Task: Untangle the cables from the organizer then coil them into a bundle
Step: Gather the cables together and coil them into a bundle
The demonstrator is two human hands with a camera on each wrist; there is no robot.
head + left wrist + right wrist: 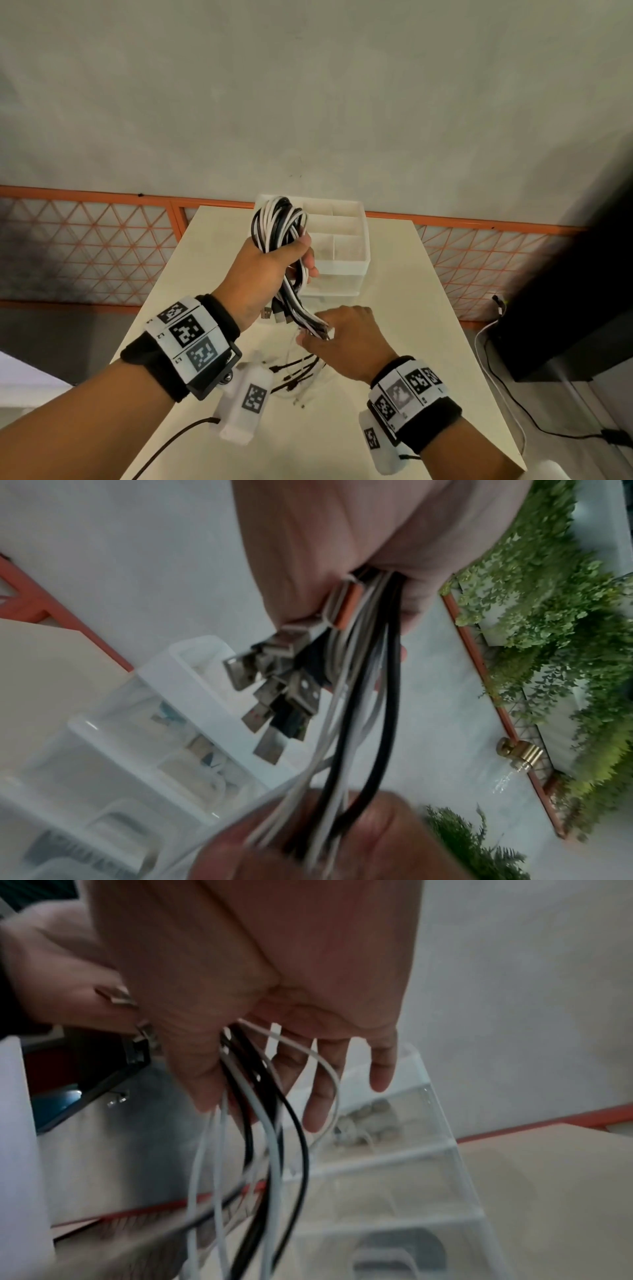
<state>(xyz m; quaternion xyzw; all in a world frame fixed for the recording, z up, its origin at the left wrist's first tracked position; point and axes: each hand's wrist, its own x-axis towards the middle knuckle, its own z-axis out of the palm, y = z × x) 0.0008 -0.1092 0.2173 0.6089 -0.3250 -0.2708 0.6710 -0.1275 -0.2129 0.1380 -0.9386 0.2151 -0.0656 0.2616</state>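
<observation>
My left hand is raised over the table and grips a coil of black and white cables, with loops standing above the fist. Several USB plugs stick out below its palm. The loose strands run down to my right hand, which pinches them between thumb and fingers just under the left hand. The small-plug ends trail onto the table. Behind both hands stands the white organizer, its top compartments holding no cables.
The beige table is narrow, with edges close on both sides. The organizer has clear drawers below. A dark cabinet and floor cords lie to the right. An orange lattice railing runs behind.
</observation>
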